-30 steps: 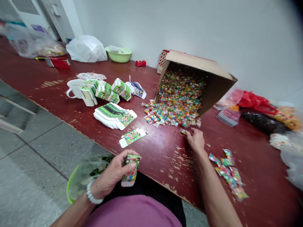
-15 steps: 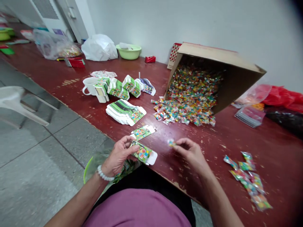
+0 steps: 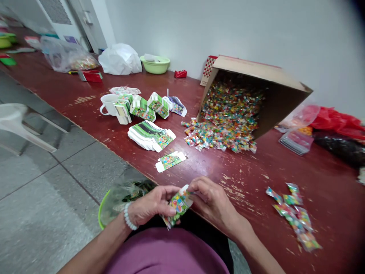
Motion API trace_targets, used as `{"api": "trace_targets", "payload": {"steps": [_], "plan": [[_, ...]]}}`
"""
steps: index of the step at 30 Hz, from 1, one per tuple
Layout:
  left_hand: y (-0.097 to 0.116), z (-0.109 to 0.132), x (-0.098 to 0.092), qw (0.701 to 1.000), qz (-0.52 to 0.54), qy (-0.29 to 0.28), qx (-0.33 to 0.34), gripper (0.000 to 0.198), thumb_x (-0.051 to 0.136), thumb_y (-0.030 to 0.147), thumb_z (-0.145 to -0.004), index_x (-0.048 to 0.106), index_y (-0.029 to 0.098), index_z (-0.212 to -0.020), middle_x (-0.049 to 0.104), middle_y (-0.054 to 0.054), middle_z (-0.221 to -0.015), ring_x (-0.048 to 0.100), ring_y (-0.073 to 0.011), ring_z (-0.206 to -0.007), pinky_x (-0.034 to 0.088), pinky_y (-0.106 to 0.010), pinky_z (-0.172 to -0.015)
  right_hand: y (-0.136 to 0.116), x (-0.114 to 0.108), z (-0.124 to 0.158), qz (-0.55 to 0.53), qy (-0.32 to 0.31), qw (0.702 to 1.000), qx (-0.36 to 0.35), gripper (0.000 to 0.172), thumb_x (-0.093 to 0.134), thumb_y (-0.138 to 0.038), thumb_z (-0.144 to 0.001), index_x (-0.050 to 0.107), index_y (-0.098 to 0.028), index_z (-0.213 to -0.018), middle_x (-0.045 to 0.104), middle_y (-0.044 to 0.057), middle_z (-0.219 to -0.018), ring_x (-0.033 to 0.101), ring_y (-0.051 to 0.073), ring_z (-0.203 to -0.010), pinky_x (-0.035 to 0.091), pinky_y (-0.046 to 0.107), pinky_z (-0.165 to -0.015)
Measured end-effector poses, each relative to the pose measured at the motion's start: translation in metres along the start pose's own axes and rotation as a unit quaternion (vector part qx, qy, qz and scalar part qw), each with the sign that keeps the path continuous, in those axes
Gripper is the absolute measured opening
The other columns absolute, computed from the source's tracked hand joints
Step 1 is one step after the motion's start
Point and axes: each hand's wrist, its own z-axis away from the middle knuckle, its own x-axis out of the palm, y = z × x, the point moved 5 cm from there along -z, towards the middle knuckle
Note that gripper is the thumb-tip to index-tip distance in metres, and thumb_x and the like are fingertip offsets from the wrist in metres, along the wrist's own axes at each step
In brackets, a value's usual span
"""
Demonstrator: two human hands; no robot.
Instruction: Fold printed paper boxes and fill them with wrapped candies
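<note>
My left hand point(image 3: 155, 205), with a beaded bracelet at the wrist, grips a small green printed carton point(image 3: 178, 204), tilted with its white flap end up. At that end, the pinched fingers of my right hand point(image 3: 212, 201) hold a small candy packet point(image 3: 187, 193), mostly hidden by the fingers and the flap. One flat, unfolded carton point(image 3: 171, 161) lies on the table just beyond my hands. Behind it is a fanned stack of flat cartons point(image 3: 151, 135). Several candy packets point(image 3: 295, 217) lie loose to the right.
A tipped cardboard box point(image 3: 285, 95) spills wrapped candies point(image 3: 222, 129) onto the red table point(image 3: 239, 175). Strapped-looking carton bundles point(image 3: 142, 107) stand by a white mug point(image 3: 107, 103). Below the table edge sits a green-rimmed basin point(image 3: 101, 209) lined with plastic. A white stool point(image 3: 23, 121) stands left.
My right hand has brought the candy packet left to the carton's end. My left hand has drawn the carton lower, nearer my body, and tilted its flap end upward.
</note>
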Motion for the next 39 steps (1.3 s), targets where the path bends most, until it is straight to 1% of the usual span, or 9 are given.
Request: {"api": "trace_targets", "payload": {"steps": [3,12,18,22,28,31,34,37,39], "plan": [[-0.006,-0.002,0.007,0.999,-0.022,-0.040,-0.013,0.039,0.079,0.021,-0.070,0.063,0.013,-0.105,0.064,-0.003,-0.086,0.062,-0.0111,-0.068,0.051,-0.021,-0.063,-0.003,0.002,-0.005,0.027,0.001,1.000,-0.011,0.015,0.058,-0.004,-0.087,0.062,-0.018,-0.090,0.066,0.005,-0.085,0.060,0.019,-0.077,0.046,0.029,-0.069],[0.008,-0.003,0.015,0.996,-0.073,0.033,0.040,0.036,0.065,0.017,-0.077,0.054,0.021,-0.111,0.064,0.000,-0.090,0.062,-0.0102,-0.070,0.050,-0.021,-0.063,-0.009,0.009,0.001,-0.032,-0.013,0.999,-0.032,0.036,0.043,-0.004,-0.090,0.059,-0.023,-0.116,0.068,0.006,-0.095,0.062,0.019,-0.086,0.051,0.031,-0.074],[0.015,-0.004,0.010,0.990,0.004,0.128,0.061,0.036,0.062,0.045,-0.085,0.059,0.019,-0.110,0.065,-0.003,-0.081,0.061,-0.0129,-0.058,0.052,-0.024,-0.052,0.001,-0.002,0.009,-0.067,0.203,0.977,0.009,0.026,0.051,-0.013,-0.090,0.059,-0.024,-0.112,0.064,0.008,-0.111,0.061,0.022,-0.105,0.051,0.038,-0.091],[0.006,-0.008,0.003,0.978,0.073,0.189,0.051,0.049,0.054,0.059,-0.087,0.066,0.014,-0.100,0.066,-0.005,-0.072,0.060,-0.0139,-0.049,0.051,-0.025,-0.046,0.007,0.021,0.009,-0.148,0.188,0.968,0.076,0.011,0.063,-0.026,-0.089,0.068,-0.024,-0.098,0.062,0.006,-0.102,0.062,0.020,-0.092,0.054,0.034,-0.080],[-0.001,-0.009,0.006,0.971,0.072,0.197,0.114,0.040,0.063,0.053,-0.085,0.066,0.015,-0.094,0.063,-0.002,-0.065,0.056,-0.0129,-0.045,0.048,-0.023,-0.040,0.016,0.053,0.005,-0.434,0.145,0.869,0.187,0.017,0.075,-0.039,-0.078,0.073,-0.022,-0.078,0.052,0.001,-0.092,0.059,0.012,-0.066,0.053,0.025,-0.055],[0.002,-0.009,0.010,0.971,0.049,0.188,0.138,0.038,0.062,0.052,-0.087,0.063,0.017,-0.103,0.062,-0.001,-0.069,0.056,-0.0122,-0.049,0.048,-0.022,-0.040,0.025,0.056,0.003,-0.507,0.146,0.815,0.240,0.032,0.084,-0.038,-0.067,0.069,-0.024,-0.092,0.057,-0.003,-0.081,0.056,0.010,-0.058,0.052,0.025,-0.054],[0.005,-0.007,0.009,0.970,0.018,0.194,0.142,0.037,0.063,0.052,-0.087,0.061,0.020,-0.106,0.062,-0.001,-0.075,0.059,-0.0131,-0.057,0.049,-0.020,-0.043,0.028,0.048,-0.001,-0.444,0.141,0.856,0.224,0.045,0.084,-0.035,-0.069,0.066,-0.025,-0.108,0.060,-0.004,-0.074,0.059,0.012,-0.059,0.052,0.025,-0.057],[0.006,-0.007,0.009,0.977,0.012,0.179,0.118,0.044,0.055,0.057,-0.089,0.057,0.023,-0.118,0.062,-0.001,-0.075,0.060,-0.0136,-0.054,0.048,-0.020,-0.043,0.023,0.038,-0.004,-0.310,0.126,0.930,0.154,0.016,0.072,-0.035,-0.082,0.072,-0.021,-0.089,0.064,0.001,-0.075,0.061,0.013,-0.061,0.051,0.025,-0.056],[0.004,-0.008,0.009,0.983,0.037,0.157,0.088,0.052,0.047,0.061,-0.091,0.052,0.025,-0.128,0.062,-0.001,-0.072,0.059,-0.0143,-0.048,0.047,-0.021,-0.041,0.018,0.032,-0.005,-0.247,0.131,0.954,0.107,0.016,0.065,-0.033,-0.088,0.073,-0.021,-0.082,0.066,0.003,-0.078,0.063,0.014,-0.064,0.052,0.026,-0.059]]}}
